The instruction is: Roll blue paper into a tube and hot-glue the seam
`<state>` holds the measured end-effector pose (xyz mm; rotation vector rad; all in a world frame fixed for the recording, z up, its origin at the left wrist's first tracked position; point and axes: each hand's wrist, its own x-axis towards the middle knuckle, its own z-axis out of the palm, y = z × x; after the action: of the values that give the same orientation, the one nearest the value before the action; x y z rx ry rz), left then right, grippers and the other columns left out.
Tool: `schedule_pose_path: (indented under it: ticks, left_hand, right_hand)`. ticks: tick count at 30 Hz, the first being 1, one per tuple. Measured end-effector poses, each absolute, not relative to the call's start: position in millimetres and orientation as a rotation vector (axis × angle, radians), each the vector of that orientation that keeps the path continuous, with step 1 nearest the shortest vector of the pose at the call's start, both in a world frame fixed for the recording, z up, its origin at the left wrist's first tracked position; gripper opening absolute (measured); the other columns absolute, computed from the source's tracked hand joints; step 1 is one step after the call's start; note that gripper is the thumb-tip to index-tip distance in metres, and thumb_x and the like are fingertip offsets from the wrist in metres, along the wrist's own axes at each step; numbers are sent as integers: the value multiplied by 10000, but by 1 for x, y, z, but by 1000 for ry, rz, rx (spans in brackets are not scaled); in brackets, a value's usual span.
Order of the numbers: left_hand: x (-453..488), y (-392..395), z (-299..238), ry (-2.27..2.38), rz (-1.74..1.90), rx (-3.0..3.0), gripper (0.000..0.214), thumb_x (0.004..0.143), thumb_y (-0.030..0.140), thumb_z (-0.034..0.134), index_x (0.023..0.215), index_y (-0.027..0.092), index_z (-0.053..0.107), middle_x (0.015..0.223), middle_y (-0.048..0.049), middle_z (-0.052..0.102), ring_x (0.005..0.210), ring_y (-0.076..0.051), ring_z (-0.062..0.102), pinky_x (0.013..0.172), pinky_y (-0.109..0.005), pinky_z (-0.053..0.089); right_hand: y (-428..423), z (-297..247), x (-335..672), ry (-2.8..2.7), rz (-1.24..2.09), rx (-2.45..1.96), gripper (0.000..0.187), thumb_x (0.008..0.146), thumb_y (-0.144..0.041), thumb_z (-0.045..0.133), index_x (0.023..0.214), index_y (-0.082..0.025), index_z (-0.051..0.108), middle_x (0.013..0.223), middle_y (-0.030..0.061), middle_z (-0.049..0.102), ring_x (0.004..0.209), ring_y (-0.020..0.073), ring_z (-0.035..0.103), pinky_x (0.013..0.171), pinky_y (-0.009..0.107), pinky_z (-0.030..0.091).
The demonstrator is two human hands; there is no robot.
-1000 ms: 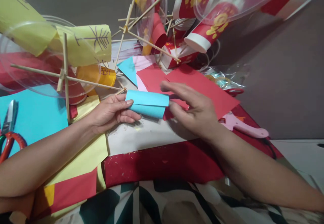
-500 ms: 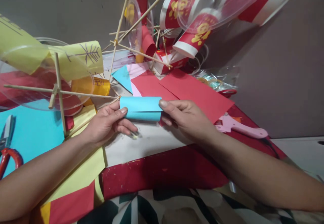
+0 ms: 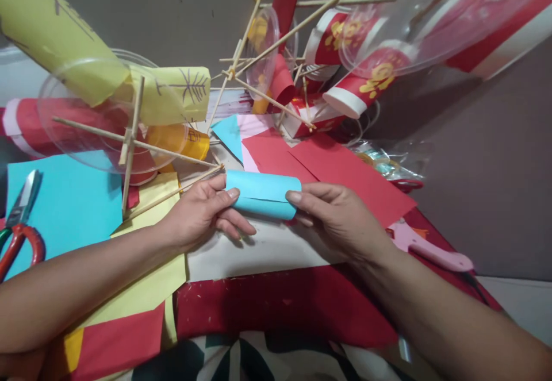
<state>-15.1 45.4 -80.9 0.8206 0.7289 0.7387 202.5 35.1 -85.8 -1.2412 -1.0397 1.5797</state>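
Observation:
A light blue paper tube (image 3: 264,195) lies sideways between my two hands, its overlapping edge running along the side that faces me. My left hand (image 3: 211,208) pinches the left end, thumb on top and the lower fingers spread beneath. At the right end, my right hand (image 3: 330,208) grips the tube with its thumb over the seam; its other fingers are partly hidden behind. Below the tube lies a white sheet (image 3: 259,249). A wooden stick frame (image 3: 131,139) with a clear plastic disc stands just left of the tube, close to my left hand.
Red-handled scissors (image 3: 26,220) lie on blue paper (image 3: 81,197) at left. Red sheets (image 3: 345,174) spread behind my right hand, beside a pink glue gun (image 3: 435,246). Red paper cups (image 3: 371,79) and another stick frame (image 3: 233,73) rise at the back. Yellow paper (image 3: 150,266) lies under my left arm.
The view has shifted, so the scene sits further right. Both hands keep hold of the blue tube, which now tilts slightly down toward its right end.

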Motion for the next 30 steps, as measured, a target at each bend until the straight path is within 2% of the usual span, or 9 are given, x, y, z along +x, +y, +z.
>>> schedule_pose_path:
  ticks: [2, 5, 7, 9, 11, 16, 21, 30]
  left_hand:
    - [-15, 45, -83, 718, 736, 824, 263, 897, 235, 650, 1126, 142, 562, 814, -76, 772, 621, -204, 757, 464, -197, 572]
    - [-16, 45, -85, 699, 724, 827, 253, 895, 260, 653, 1109, 151, 573, 933, -101, 773, 632, -209, 760, 441, -196, 561]
    - [-18, 46, -85, 703, 707, 835, 191, 902, 255, 640, 1055, 151, 591, 825, -72, 767, 590, -197, 748, 412, -182, 538]
    - [-19, 48, -82, 739, 701, 843, 115, 904, 254, 635, 929, 146, 605, 611, -22, 705, 469, -167, 695, 362, -160, 488]
    - [-21, 51, -79, 814, 735, 838, 164, 906, 256, 632, 801, 136, 598, 498, 8, 632, 347, -119, 600, 317, -136, 423]
    - [-22, 55, -74, 944, 871, 798, 258, 919, 295, 619, 746, 105, 642, 632, -8, 670, 300, -43, 507, 286, -130, 341]
    - [-22, 51, -78, 918, 790, 953, 334, 850, 385, 712, 653, 137, 604, 393, 10, 549, 294, -44, 434, 322, -121, 290]
    - [-21, 49, -83, 942, 792, 974, 309, 775, 312, 773, 612, 157, 562, 390, 8, 564, 302, -42, 422, 339, -129, 280]
  right_hand:
    - [35, -85, 201, -1009, 1564, -1241, 376, 567, -468, 894, 580, -163, 675, 424, -55, 404, 428, 65, 353, 442, 229, 264]
    - [35, -87, 201, -1011, 1528, -1230, 362, 592, -422, 888, 527, -165, 643, 416, -48, 420, 423, 65, 374, 440, 226, 304]
    - [35, -88, 201, -1006, 1514, -1233, 385, 610, -400, 879, 486, -165, 600, 408, -45, 424, 416, 62, 381, 440, 221, 318]
    - [35, -87, 202, -999, 1491, -1238, 382, 601, -385, 881, 477, -165, 594, 400, -46, 421, 406, 58, 375, 432, 218, 320]
    - [36, -84, 202, -995, 1466, -1240, 373, 580, -384, 888, 480, -167, 601, 388, -50, 410, 393, 54, 354, 413, 214, 298]
    - [38, -77, 201, -996, 1458, -1257, 385, 545, -412, 896, 498, -163, 606, 373, -62, 379, 379, 40, 302, 386, 200, 217]
    - [37, -79, 201, -1007, 1439, -1273, 388, 530, -417, 902, 497, -165, 609, 372, -60, 392, 380, 50, 333, 399, 213, 268]
    - [33, -84, 201, -1049, 1437, -1236, 349, 599, -381, 870, 494, -173, 611, 394, -56, 407, 397, 60, 373, 420, 219, 345]
